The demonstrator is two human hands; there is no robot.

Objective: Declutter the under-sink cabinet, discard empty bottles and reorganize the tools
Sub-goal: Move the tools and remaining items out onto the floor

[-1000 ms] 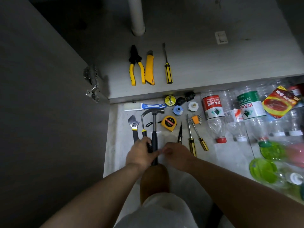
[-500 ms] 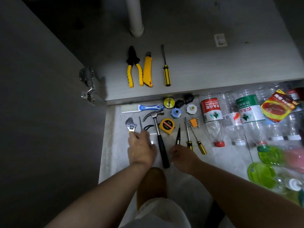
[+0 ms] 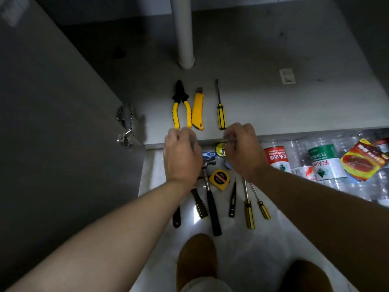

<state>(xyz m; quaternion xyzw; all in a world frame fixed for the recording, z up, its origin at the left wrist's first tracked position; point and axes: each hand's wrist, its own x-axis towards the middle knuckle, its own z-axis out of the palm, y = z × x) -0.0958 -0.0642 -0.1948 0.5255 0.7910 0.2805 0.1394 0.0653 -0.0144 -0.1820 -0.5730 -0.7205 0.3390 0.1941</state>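
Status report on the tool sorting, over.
Right hand pinches a thin metal piece, blurred; left hand curled, grip unclear. Pliers, utility knife, screwdriver lie in the cabinet. Hammer and bottles on the floor, nothing blocking.

Left hand (image 3: 182, 157) motion-blurred, grip indeterminate; it covers part of the hammer (image 3: 212, 205) head. Right hand (image 3: 244, 148) pinches a thin object (image 3: 229, 141) too blurred to identify.

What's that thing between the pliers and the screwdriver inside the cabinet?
A yellow utility knife lies between the pliers and the screwdriver, in the head view.
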